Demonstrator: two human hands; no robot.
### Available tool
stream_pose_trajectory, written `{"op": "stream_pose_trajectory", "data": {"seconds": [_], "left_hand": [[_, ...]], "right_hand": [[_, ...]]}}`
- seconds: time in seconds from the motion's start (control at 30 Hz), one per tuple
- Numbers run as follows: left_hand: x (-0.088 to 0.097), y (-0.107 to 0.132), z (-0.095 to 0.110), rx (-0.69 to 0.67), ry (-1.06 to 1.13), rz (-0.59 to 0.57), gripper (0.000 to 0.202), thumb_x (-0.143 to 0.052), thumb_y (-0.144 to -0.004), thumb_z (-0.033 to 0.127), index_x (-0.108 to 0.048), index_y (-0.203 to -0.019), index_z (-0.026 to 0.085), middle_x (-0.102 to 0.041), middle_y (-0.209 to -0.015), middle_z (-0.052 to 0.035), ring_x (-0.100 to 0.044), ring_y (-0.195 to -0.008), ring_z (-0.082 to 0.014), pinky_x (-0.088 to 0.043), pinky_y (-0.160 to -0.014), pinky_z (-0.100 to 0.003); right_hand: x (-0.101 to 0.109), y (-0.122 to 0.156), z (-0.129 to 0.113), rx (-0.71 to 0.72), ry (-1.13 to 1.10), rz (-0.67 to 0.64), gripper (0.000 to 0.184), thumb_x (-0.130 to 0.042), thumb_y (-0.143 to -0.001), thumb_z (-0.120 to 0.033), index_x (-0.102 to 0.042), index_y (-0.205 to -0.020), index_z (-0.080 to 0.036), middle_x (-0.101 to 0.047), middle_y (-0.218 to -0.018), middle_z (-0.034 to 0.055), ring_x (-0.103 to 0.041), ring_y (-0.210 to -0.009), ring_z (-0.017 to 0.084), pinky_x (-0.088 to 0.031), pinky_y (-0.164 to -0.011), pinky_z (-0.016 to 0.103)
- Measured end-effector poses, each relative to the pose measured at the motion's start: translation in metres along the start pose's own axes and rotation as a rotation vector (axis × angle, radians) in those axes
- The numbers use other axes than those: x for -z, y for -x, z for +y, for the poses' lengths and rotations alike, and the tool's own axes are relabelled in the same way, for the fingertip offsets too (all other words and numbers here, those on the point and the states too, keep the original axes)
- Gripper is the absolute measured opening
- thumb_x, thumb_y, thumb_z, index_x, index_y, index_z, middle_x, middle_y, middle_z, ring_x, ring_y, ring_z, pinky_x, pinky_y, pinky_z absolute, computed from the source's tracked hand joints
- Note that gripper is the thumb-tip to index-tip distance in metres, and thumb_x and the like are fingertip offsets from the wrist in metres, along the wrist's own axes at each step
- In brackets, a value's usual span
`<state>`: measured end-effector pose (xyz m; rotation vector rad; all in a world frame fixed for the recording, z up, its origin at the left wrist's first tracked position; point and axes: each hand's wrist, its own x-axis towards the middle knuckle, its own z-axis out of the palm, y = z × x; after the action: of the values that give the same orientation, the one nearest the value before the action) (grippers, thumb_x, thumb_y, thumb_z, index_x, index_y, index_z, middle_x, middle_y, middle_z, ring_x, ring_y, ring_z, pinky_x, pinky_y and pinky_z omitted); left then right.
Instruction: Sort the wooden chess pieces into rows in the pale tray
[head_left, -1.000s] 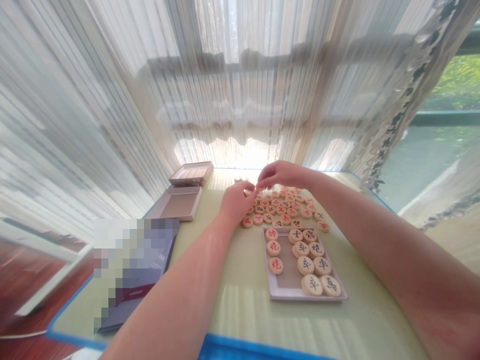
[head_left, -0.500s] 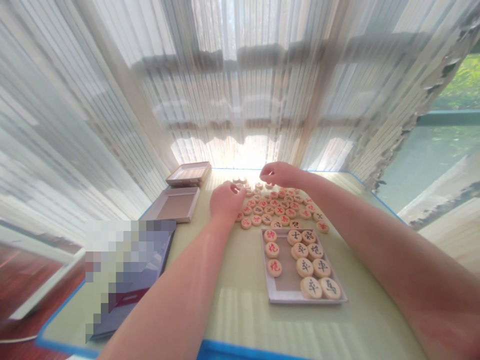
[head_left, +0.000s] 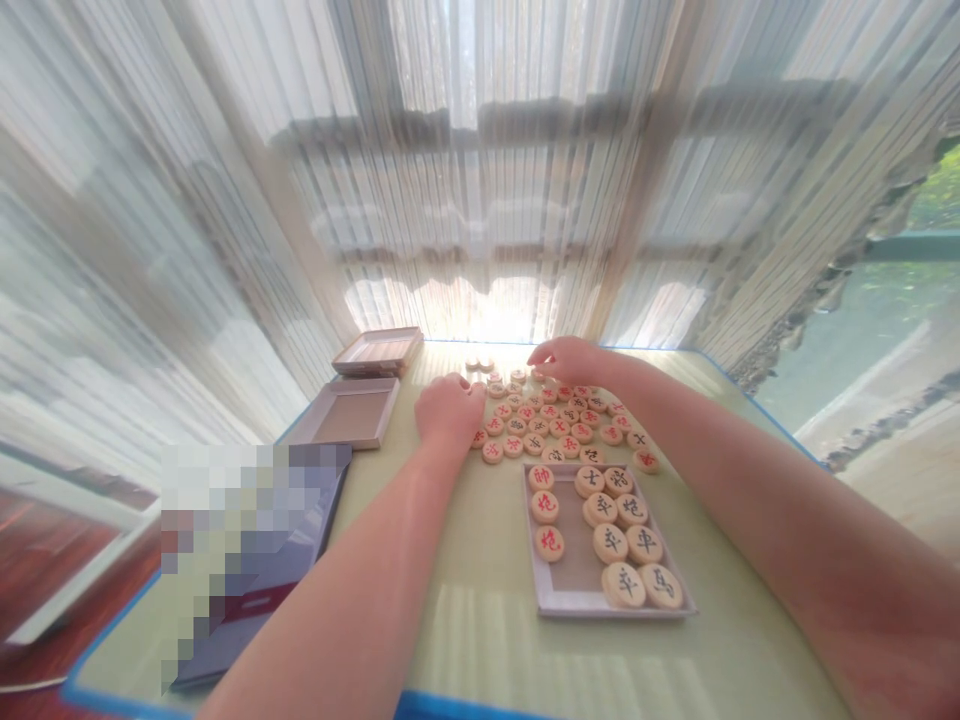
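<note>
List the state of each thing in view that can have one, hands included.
left hand: fingers curled, grip hidden
right hand: fingers bent, grip unclear
near box: open, partly filled
red pieces in it: face up
black pieces in it: face up
loose pieces: spread out, readable ones face up
left box: open
farther box: appears open
curtain: drawn across

A green table carries wooden discs and trays.
</note>
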<state>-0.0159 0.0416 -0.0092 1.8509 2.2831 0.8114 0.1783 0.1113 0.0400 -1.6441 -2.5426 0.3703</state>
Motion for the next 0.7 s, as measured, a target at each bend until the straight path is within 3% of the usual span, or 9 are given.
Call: {"op": "stream_pose_trajectory", "data": {"seconds": [0.13,0.27,0.43,0.5,0.6,0.7], "left_hand": [[-0.003,-0.001,0.002,-0.076,-0.037,-0.016,0.032,-0.047,-0.079,0.040,-0.066,-0.099,0.024,-0.066,-0.100,-0.0101,-0.059,-0.093,-0.0256,-0.043,-0.076,-0.035],[-0.004,-0.002,0.002,-0.110,-0.035,-0.031,0.027,-0.048,-0.078,0.036,-0.068,-0.093,0.026,-0.066,-0.104,-0.0078,-0.058,-0.096,-0.0242,-0.042,-0.078,-0.033],[-0.003,-0.003,0.003,-0.113,-0.008,-0.070,0.029,-0.045,-0.078,0.030,-0.069,-0.094,0.027,-0.068,-0.103,-0.0069,-0.059,-0.097,-0.0249,-0.041,-0.079,-0.034],[-0.003,-0.004,0.003,-0.107,0.012,-0.077,0.031,-0.044,-0.078,0.028,-0.068,-0.097,0.027,-0.068,-0.103,-0.0063,-0.059,-0.098,-0.0258,-0.041,-0.080,-0.035],[-0.004,-0.005,0.003,-0.093,0.043,-0.085,0.034,-0.042,-0.078,0.026,-0.067,-0.101,0.027,-0.068,-0.105,-0.0059,-0.059,-0.099,-0.0254,-0.041,-0.082,-0.036],[-0.003,-0.006,0.002,-0.086,0.066,-0.092,0.034,-0.041,-0.078,0.024,-0.067,-0.099,0.026,-0.069,-0.104,-0.0056,-0.060,-0.098,-0.0250,-0.041,-0.083,-0.037]], "right_hand": [[0.003,0.000,0.007,0.021,-0.024,-0.059,0.034,-0.060,-0.076,-0.038,-0.067,-0.106,-0.024,-0.064,-0.113,0.0066,-0.059,-0.096,0.023,-0.049,-0.077,0.034],[0.007,0.002,0.010,0.031,-0.067,-0.077,0.035,-0.060,-0.076,-0.034,-0.065,-0.109,-0.026,-0.063,-0.114,0.0053,-0.061,-0.092,0.021,-0.050,-0.073,0.031],[0.030,0.026,-0.008,0.005,0.033,-0.138,0.037,-0.061,-0.073,-0.028,-0.065,-0.109,-0.027,-0.065,-0.110,0.0046,-0.063,-0.086,0.020,-0.050,-0.072,0.030],[0.037,0.041,-0.020,0.011,0.062,-0.101,0.037,-0.058,-0.074,-0.026,-0.064,-0.111,-0.027,-0.065,-0.110,0.0038,-0.063,-0.087,0.020,-0.049,-0.072,0.029],[0.038,0.067,-0.035,-0.021,0.106,0.060,0.035,-0.049,-0.078,-0.023,-0.064,-0.110,-0.026,-0.065,-0.109,0.0028,-0.062,-0.087,0.019,-0.048,-0.073,0.028],[0.030,0.095,-0.033,-0.045,0.158,0.122,0.032,-0.044,-0.080,-0.021,-0.067,-0.102,-0.025,-0.067,-0.105,0.0029,-0.061,-0.092,0.021,-0.046,-0.078,0.030]]}}
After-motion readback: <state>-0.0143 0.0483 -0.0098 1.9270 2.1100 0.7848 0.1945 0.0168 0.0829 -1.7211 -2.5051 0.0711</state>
